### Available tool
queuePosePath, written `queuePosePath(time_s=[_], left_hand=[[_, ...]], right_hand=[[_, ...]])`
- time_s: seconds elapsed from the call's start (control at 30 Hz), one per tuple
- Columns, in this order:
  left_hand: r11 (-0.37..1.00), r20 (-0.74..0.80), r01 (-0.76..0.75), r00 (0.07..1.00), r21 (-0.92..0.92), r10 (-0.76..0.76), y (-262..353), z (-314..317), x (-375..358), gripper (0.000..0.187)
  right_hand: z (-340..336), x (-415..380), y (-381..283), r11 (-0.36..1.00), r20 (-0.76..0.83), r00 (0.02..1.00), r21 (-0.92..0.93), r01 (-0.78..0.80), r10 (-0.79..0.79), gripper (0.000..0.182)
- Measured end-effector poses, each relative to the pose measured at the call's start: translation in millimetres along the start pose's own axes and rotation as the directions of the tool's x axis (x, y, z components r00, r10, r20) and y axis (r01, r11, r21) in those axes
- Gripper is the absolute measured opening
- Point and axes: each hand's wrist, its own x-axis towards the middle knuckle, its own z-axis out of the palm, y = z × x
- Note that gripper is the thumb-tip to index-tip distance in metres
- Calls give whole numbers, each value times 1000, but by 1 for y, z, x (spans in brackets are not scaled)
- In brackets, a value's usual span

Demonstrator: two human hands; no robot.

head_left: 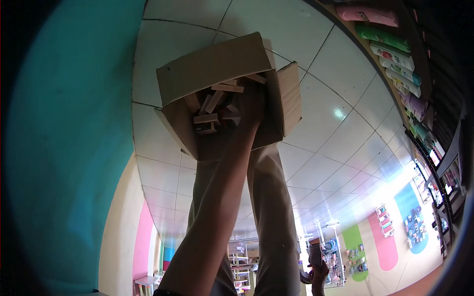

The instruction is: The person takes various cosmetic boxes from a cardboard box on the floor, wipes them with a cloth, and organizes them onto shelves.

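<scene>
My left hand [251, 104] reaches down into an open cardboard box [215, 61] on the floor. Shadow and the hand itself hide its fingers, so I cannot tell whether they grip anything. Around it inside the box lie several small wooden blocks [215, 101], some tilted across each other. One of them, a flat block [205, 118], rests near the box's left side. Low on the right, beside my right leg, my right hand [318, 270] is curled around something dark, small in view and blurred.
White floor tiles [335, 113] surround the box. A teal wall [69, 148] rises at the left. Shelves with several coloured packs [390, 54] line the right edge. My legs [269, 207] stand right behind the box. Farther back, a wire rack [333, 256] appears upside down.
</scene>
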Motion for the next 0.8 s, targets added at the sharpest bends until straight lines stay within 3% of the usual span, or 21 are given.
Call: queuePosePath(time_s=[0.13, 0.23, 0.3, 0.33, 0.4, 0.43, 0.5, 0.57, 0.6, 0.63, 0.67, 0.7, 0.73, 0.77, 0.8], left_hand=[[989, 52, -130, 990, -73, 134, 7, -46, -20, 23], [978, -82, -144, 988, -154, 133, 7, -96, -39, 30], [758, 36, 77, 997, -648, -70, 8, -124, -54, 25], [768, 9, 48, 998, -638, -55, 13, -144, -60, 25], [274, 315, 330, 944, -903, -98, 32, -189, -77, 25], [293, 324, 336, 942, -895, -89, 44, -215, -82, 26], [285, 374, 388, 922, -877, -102, 70, -257, -96, 31], [174, 459, 473, 881, -864, -118, 106, -299, -115, 40], [297, 469, 482, 875, -825, -117, 131, -332, -121, 45], [509, 513, 518, 843, -688, -165, 158, -370, -126, 47], [355, 599, 599, 791, -718, -124, 181, -397, -134, 39], [268, 486, 471, 874, -840, -13, 197, -399, -154, 38], [163, 348, 331, 933, -930, 93, 210, -403, -166, 37], [710, 353, 232, 935, -664, 24, 244, -485, -172, 37], [-22, 300, 303, 950, -953, 93, 234, -432, -190, 43]], right_hand=[[-4, -14, 0, 995, 66, 998, 95, -22, 16, 15], [-8, -22, 4, 991, 79, 993, 104, 84, -92, 22], [-11, -26, -6, 974, 66, 981, 149, 172, -183, 28], [-8, -28, -19, 959, 6, 967, 128, 252, -255, 30], [-14, -19, -23, 923, 7, 928, 106, 369, -372, 28], [-11, -18, -42, 875, -29, 885, 142, 464, -464, 28], [-18, -40, -101, 865, -3, 925, 355, 356, -379, 22], [-21, -70, -149, 664, -227, 796, 451, 596, -561, 20], [-22, -76, -153, 599, -302, 728, 421, 681, -615, 17], [-25, -85, -158, 529, -376, 652, 384, 757, -659, 19], [-27, -110, -173, 317, -478, 478, 381, 869, -737, 23], [-33, -118, -170, 180, -378, 196, 76, 981, -905, 29], [-34, -134, -163, 167, -245, 183, 87, 982, -952, 32], [-41, -155, -171, -91, -283, -127, -135, 987, -951, 38], [-51, -172, -163, -177, -149, -205, -183, 967, -967, 40]])
